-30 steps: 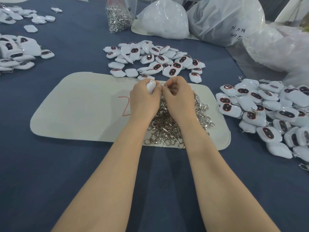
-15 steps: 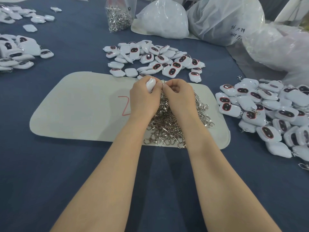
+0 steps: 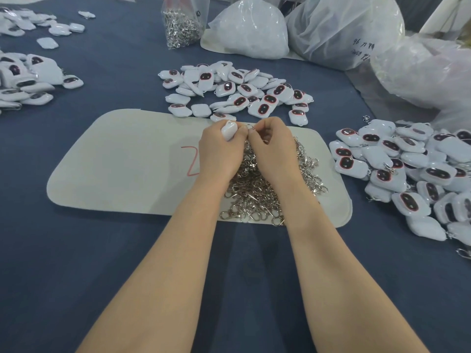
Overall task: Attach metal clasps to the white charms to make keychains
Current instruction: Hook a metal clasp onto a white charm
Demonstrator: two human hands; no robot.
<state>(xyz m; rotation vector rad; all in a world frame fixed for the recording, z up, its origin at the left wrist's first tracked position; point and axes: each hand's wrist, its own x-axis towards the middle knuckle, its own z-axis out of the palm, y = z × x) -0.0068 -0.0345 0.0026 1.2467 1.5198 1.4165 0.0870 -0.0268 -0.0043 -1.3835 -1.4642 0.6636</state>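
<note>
The left hand (image 3: pixel 219 154) curls its fingers round a white charm (image 3: pixel 229 130), above the pile of clasps (image 3: pixel 257 197) on the pale mat (image 3: pixel 122 164). The right hand (image 3: pixel 275 149) pinches a small metal clasp (image 3: pixel 250 127) just beside the charm. It may touch the charm, but it is too tiny to tell.

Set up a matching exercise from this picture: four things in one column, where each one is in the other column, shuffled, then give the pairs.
Things
1. charm being fitted
2. single clasp
3. loose clasp pile
4. bag of clasps

Places
A. on the pale mat
B. far side of the blue cloth, beside a white sack
C. gripped in the left hand
D. pinched by the right hand

Pairs: 1-C, 2-D, 3-A, 4-B
</note>
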